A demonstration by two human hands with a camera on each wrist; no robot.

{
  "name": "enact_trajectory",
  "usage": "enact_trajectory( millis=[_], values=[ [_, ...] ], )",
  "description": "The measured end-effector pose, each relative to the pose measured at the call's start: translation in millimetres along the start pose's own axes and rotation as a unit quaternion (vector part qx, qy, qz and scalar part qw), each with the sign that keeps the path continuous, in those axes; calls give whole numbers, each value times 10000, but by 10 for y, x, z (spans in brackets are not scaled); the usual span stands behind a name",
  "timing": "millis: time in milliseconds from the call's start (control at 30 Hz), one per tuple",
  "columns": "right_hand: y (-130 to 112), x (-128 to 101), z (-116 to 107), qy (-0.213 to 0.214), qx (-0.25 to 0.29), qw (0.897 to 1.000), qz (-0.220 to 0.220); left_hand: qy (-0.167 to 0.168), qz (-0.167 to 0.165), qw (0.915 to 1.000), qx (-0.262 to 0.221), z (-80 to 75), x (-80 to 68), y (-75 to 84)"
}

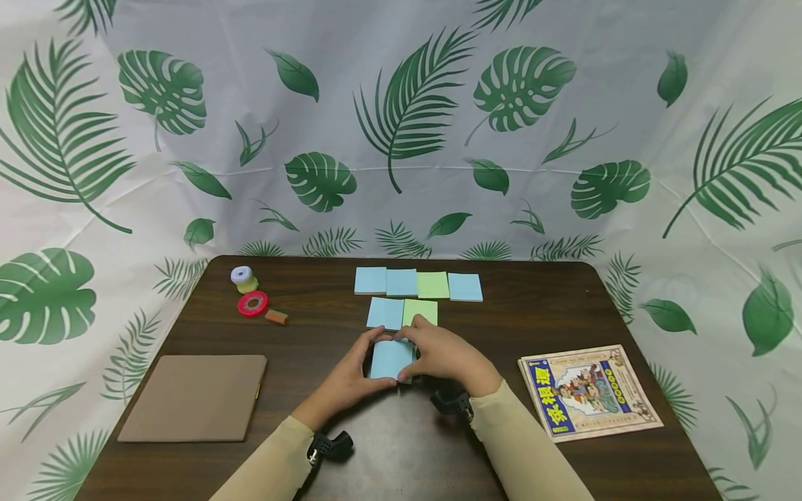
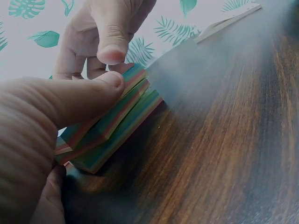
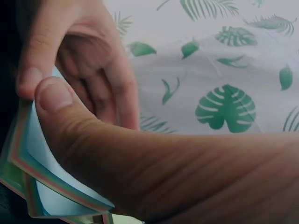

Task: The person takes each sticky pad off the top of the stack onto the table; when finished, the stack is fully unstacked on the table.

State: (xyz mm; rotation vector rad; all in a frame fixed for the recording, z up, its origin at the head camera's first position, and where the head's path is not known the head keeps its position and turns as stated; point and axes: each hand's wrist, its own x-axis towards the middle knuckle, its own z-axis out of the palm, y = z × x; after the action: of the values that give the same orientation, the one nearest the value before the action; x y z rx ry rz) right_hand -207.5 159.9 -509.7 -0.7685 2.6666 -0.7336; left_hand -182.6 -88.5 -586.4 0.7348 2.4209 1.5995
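A stack of sticky note pads (image 1: 391, 360), blue on top, stands between both hands near the middle of the table. My left hand (image 1: 351, 372) grips its left side, thumb along the front edge and fingers at the back. From the right, my right hand (image 1: 447, 353) holds it with the thumb at the front right corner and fingers curled over the far edge. In the left wrist view, the striped sides of the stack (image 2: 126, 123) show several layers slightly out of line. The right wrist view shows the stack's corners (image 3: 60, 186) fanned apart beneath the right thumb.
Just beyond the hands lie a blue pad (image 1: 385, 312) and a green pad (image 1: 421, 310). Behind them runs a row of blue and green pads (image 1: 432, 285). A brown flat case (image 1: 193, 398), red tape roll (image 1: 253, 303), small orange-brown block (image 1: 276, 317) and booklets (image 1: 592, 393) flank the workspace.
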Motion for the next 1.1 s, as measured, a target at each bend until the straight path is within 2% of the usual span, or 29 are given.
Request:
enact_trajectory(
  millis=[367, 867, 1100],
  values=[
    [-80, 9, 76, -21, -452, 9990, -21, 20, -21, 10000, -48, 7, -6, 13],
    [-88, 4, 76, -41, -523, 9985, -136, 93, 182, 9997, 136, 14, -7, -1],
    [-57, 12, 89, -41, -536, 9985, -96, 102, 400, 9988, 265, 16, 3, -4]
  ],
)
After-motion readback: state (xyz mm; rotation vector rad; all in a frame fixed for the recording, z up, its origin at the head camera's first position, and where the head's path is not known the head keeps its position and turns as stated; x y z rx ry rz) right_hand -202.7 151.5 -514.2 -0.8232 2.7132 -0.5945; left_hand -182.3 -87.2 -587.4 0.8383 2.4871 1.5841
